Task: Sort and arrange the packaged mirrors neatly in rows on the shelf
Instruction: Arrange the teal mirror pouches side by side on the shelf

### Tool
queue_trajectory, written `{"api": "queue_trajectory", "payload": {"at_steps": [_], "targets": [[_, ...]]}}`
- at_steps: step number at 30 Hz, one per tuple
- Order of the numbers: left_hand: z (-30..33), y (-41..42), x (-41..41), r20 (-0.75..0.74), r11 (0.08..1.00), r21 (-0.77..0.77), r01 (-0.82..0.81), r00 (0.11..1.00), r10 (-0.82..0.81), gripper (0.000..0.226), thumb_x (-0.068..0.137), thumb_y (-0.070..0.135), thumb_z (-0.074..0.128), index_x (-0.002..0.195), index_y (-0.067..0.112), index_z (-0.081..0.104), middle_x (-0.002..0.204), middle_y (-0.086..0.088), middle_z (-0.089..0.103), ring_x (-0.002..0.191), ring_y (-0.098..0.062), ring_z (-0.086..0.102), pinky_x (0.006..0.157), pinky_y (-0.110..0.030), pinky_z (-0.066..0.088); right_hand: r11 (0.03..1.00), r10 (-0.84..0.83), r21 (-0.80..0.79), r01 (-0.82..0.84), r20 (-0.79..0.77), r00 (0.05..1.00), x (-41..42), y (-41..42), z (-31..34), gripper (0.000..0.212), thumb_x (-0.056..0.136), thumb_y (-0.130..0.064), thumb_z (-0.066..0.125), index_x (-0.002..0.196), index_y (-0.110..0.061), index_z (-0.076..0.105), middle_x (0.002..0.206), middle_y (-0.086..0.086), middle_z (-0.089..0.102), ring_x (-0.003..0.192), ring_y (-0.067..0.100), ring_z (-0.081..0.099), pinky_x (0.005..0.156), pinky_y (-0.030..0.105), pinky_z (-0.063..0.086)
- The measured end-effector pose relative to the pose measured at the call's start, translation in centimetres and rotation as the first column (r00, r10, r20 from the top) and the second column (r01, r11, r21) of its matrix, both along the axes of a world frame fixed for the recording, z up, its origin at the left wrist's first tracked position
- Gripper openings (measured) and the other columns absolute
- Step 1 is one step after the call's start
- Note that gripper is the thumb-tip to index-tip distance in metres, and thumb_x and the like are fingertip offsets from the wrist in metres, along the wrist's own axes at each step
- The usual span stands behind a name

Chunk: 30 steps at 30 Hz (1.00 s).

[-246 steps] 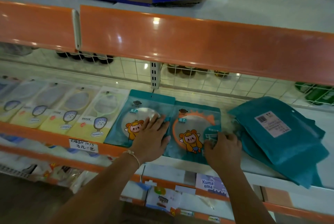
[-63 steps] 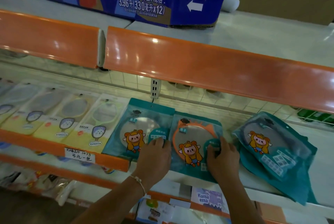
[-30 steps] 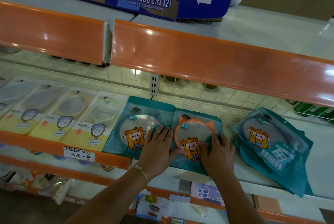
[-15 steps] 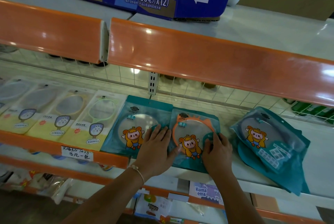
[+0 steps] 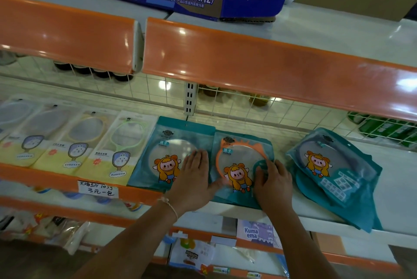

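Since half a second ago our left hand and right hand have stayed flat, fingers straight, on the two teal mirror packs on the shelf, so squaring continues while the loose pile waits.

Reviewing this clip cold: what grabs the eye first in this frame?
Two bare hands pressed flat at the shelf's front edge: the left hand on a teal mirror pack, the right hand on the orange-rimmed mirror pack beside it. To the right lies a crooked pile of teal packs. Above runs a glossy orange shelf rail.
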State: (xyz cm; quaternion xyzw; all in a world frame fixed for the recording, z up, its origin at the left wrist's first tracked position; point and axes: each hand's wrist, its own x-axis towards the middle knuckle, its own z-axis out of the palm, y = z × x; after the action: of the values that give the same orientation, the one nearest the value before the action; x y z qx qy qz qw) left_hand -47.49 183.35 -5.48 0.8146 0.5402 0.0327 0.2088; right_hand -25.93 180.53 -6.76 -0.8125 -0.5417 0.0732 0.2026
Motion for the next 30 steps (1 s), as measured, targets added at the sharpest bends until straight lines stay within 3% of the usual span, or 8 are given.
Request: {"api": "queue_trajectory", "payload": {"at_steps": [3,5,8,12,16,21,25,30], "targets": [[1.5,0.7,-2.1,0.229,0.997,-0.039,-0.061,0.971,0.069,0.070,0.100,0.055,0.021,0.155,0.015,0.005,0.162,0.000,-0.007,0.148,-0.014,-0.012,0.116,-0.028,-0.003,1.000,-0.005,0.020,0.005,0.015,1.000,-0.2,-0.5,0.3,0.044,0.099,-0.034,0.047,0.136,-0.010,0.051,0.144,0.019,0.046,0.131,0.038,0.041,0.110,0.050,0.035],[1.3,1.3,-3.5,0.270,0.996,0.030,-0.080,0.960,0.069,0.061,0.103,0.045,0.029,0.154,0.015,0.017,0.163,-0.001,0.005,0.149,-0.014,-0.003,0.118,-0.029,0.005,1.000,0.008,0.022,-0.009,0.035,0.999,-0.8,-0.8,0.6,0.047,0.098,-0.039,0.047,0.138,-0.013,0.050,0.146,0.018,0.044,0.135,0.038,0.038,0.112,0.051,0.032],[0.3,1.5,-4.1,0.098,0.989,0.141,0.047,0.993,-0.061,0.063,0.102,0.046,0.034,0.154,0.016,0.017,0.163,-0.003,0.006,0.149,-0.017,-0.007,0.120,-0.031,-0.002,0.998,0.062,-0.028,-0.060,0.062,0.996,-2.9,-1.0,1.2,0.065,0.092,-0.060,0.036,0.142,-0.020,0.045,0.154,0.012,0.034,0.144,0.035,0.023,0.116,0.054,0.022],[-1.2,0.9,-4.2,-0.094,0.967,0.188,0.172,0.983,-0.156,0.072,0.096,0.057,0.036,0.155,0.023,0.013,0.163,-0.003,-0.001,0.149,-0.022,-0.011,0.121,-0.039,-0.007,0.979,0.135,-0.168,-0.114,0.119,0.984,-5.8,-1.1,1.1,0.090,0.078,-0.084,0.025,0.152,-0.034,0.021,0.163,0.008,0.009,0.149,0.036,0.002,0.118,0.053,0.003],[-2.0,0.8,-4.7,-0.088,0.962,0.204,0.180,0.982,-0.165,0.071,0.095,0.058,0.032,0.155,0.023,0.016,0.163,-0.002,0.002,0.149,-0.022,-0.010,0.120,-0.040,-0.008,0.968,0.140,-0.225,-0.112,0.113,0.984,-6.7,-1.0,0.4,0.097,0.074,-0.088,0.031,0.153,-0.035,0.014,0.164,0.008,0.003,0.149,0.038,-0.005,0.119,0.057,0.000],[-2.1,0.7,-4.5,-0.082,0.963,0.207,0.172,0.984,-0.158,0.082,0.085,0.064,-0.001,0.154,0.022,0.017,0.163,-0.004,0.006,0.150,-0.023,-0.008,0.121,-0.042,-0.007,0.960,0.172,-0.250,-0.129,0.158,0.972,-6.2,-1.3,-0.4,0.105,0.068,-0.094,0.025,0.153,-0.035,0.014,0.164,0.006,0.005,0.149,0.037,-0.006,0.119,0.057,-0.001],[-2.3,0.7,-4.4,-0.117,0.957,0.229,0.178,0.981,-0.155,0.084,0.086,0.068,0.007,0.154,0.020,0.018,0.163,-0.006,0.008,0.150,-0.027,-0.005,0.121,-0.047,-0.001,0.964,0.185,-0.224,-0.141,0.189,0.964,-6.0,-1.5,-0.5,0.120,0.054,-0.101,0.007,0.153,-0.033,0.017,0.163,0.008,0.010,0.149,0.038,0.000,0.119,0.057,0.002],[-2.5,0.6,-4.4,-0.113,0.952,0.246,0.181,0.981,-0.157,0.084,0.086,0.068,0.006,0.154,0.019,0.018,0.162,-0.007,0.010,0.150,-0.027,-0.004,0.121,-0.048,0.001,0.959,0.190,-0.245,-0.143,0.180,0.965,-6.1,-1.8,-0.3,0.120,0.054,-0.100,0.012,0.153,-0.034,0.015,0.163,0.007,0.008,0.149,0.037,-0.001,0.119,0.056,0.001]]}}
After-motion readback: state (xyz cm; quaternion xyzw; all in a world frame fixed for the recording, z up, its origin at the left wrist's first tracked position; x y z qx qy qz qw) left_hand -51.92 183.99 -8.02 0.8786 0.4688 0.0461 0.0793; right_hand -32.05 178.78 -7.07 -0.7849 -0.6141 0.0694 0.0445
